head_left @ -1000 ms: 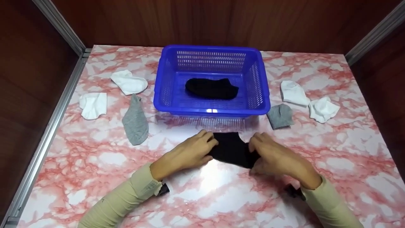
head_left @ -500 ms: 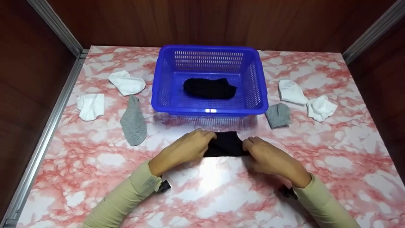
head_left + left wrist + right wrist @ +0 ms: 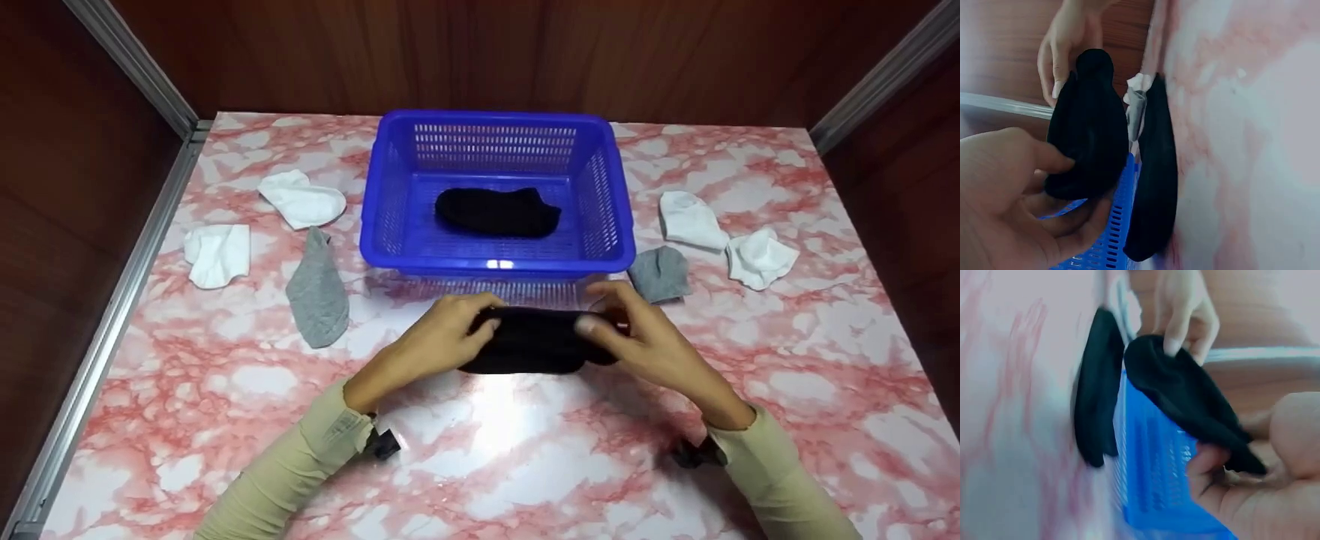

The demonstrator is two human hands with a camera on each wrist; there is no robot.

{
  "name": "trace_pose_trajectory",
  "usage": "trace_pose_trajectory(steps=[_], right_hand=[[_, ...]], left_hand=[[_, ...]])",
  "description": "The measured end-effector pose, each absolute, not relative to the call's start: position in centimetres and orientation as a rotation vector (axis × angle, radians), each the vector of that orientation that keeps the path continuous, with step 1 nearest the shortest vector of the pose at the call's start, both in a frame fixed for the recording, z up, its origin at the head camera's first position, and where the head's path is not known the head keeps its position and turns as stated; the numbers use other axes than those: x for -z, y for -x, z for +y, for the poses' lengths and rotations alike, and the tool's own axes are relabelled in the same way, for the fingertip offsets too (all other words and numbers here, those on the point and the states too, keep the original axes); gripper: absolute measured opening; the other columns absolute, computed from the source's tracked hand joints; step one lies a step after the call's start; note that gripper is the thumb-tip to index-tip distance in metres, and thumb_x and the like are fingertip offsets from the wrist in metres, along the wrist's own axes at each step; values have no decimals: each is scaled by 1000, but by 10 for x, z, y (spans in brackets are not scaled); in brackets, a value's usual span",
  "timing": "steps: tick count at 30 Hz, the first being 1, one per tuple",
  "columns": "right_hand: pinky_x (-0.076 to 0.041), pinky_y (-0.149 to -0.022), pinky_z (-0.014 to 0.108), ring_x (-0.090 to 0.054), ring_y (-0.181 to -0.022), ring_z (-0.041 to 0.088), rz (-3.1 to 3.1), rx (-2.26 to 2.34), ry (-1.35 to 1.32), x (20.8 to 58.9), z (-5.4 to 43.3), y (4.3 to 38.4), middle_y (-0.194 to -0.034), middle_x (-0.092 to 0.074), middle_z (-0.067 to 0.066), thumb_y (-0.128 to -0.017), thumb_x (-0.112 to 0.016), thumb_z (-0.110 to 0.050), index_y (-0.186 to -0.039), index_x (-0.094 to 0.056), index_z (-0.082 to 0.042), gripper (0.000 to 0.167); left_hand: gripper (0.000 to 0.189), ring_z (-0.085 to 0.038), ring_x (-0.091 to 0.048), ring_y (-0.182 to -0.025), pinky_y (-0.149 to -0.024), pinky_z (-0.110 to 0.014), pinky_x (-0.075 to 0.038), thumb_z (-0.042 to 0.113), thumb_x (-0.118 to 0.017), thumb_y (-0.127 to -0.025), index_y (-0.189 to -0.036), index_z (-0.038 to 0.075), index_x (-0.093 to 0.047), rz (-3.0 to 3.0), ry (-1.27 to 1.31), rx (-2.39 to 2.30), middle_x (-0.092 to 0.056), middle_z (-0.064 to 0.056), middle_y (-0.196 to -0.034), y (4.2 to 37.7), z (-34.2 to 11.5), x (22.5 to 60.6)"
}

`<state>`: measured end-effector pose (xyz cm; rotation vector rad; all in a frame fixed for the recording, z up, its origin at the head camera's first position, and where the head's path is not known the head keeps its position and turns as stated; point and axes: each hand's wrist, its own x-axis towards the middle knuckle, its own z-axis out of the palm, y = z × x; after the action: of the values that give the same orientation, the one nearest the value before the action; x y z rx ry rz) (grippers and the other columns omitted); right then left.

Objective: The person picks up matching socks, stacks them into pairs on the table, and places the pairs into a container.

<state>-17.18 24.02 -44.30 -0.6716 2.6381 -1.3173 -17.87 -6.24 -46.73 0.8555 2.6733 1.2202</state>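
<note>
A black sock (image 3: 1086, 124) is held up off the table between both hands, stretched lengthwise. My left hand (image 3: 442, 334) pinches one end, thumb on the near face and fingers behind it. The other end is pinched by my right hand (image 3: 649, 337), with part of the sock hidden in its grip. Below it, a second black sock (image 3: 1154, 180) lies flat on the table, apart from the raised one in both wrist views. Beyond the hands stands a blue basket (image 3: 495, 264), with folded-looking black socks (image 3: 495, 212) inside; how many is unclear.
Left of the basket lie two white socks (image 3: 304, 201) and a grey sock (image 3: 318, 292). To its right are a grey sock (image 3: 661, 274) and two white socks (image 3: 690, 219). Wooden panels (image 3: 480, 56) border the marbled table (image 3: 225, 450) at the back and sides.
Both hands were at black fabric lying flat on the table. Now one black sock is lifted off the other, and my right hand has shifted up and slightly right.
</note>
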Motion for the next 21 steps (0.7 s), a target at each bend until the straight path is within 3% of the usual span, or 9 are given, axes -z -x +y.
trace_pose_trajectory(steps=[3, 9, 11, 13, 17, 21], right_hand=[[-55, -91, 22, -66, -108, 20, 2531, 1380, 561, 444, 237, 174, -135, -64, 14, -93, -81, -16, -138, -57, -3, 53], [-52, -82, 27, -65, -95, 20, 2652, 1208, 448, 452, 225, 184, -106, -73, 11, -100, -73, -21, -117, -70, -4, 25], [-49, -78, 27, -62, -89, 19, 2689, 1164, 424, 456, 221, 187, -98, -70, 9, -99, -74, -20, -113, -71, -3, 22], [-47, -75, 27, -58, -83, 18, 2712, 1139, 412, 462, 218, 190, -93, -66, 8, -97, -76, -20, -110, -70, -2, 23], [-47, -74, 28, -58, -80, 16, 2744, 1115, 404, 472, 214, 194, -89, -65, 7, -94, -80, -20, -106, -69, -1, 25], [-48, -72, 29, -60, -77, 15, 2775, 1078, 437, 478, 211, 197, -87, -67, 7, -93, -80, -17, -106, -68, -1, 25]], left_hand=[[26, -13, -64, -70, -72, -33, -59, 12, -61, -103, -127, 4, -69, 2648, -724, -1286, -77, -13, -105, 178, -64, 467], [25, -22, -71, -77, -77, -41, -61, 19, -65, -103, -123, 5, -72, 2769, -568, -1148, -79, -13, -107, 179, -71, 470], [24, -21, -67, -81, -78, -42, -58, 24, -68, -102, -119, 9, -74, 2822, -537, -1045, -79, -9, -105, 179, -74, 471], [23, -21, -62, -74, -71, -42, -56, 27, -71, -101, -116, 11, -75, 2832, -501, -957, -77, -6, -92, 179, -77, 472], [22, -18, -54, -66, -64, -40, -51, 30, -75, -97, -108, 11, -74, 2848, -463, -822, -59, 0, -70, 178, -81, 474], [24, -21, -60, -71, -67, -44, -56, 29, -78, -95, -106, 9, -71, 2861, -441, -760, -62, -1, -74, 177, -84, 477]])
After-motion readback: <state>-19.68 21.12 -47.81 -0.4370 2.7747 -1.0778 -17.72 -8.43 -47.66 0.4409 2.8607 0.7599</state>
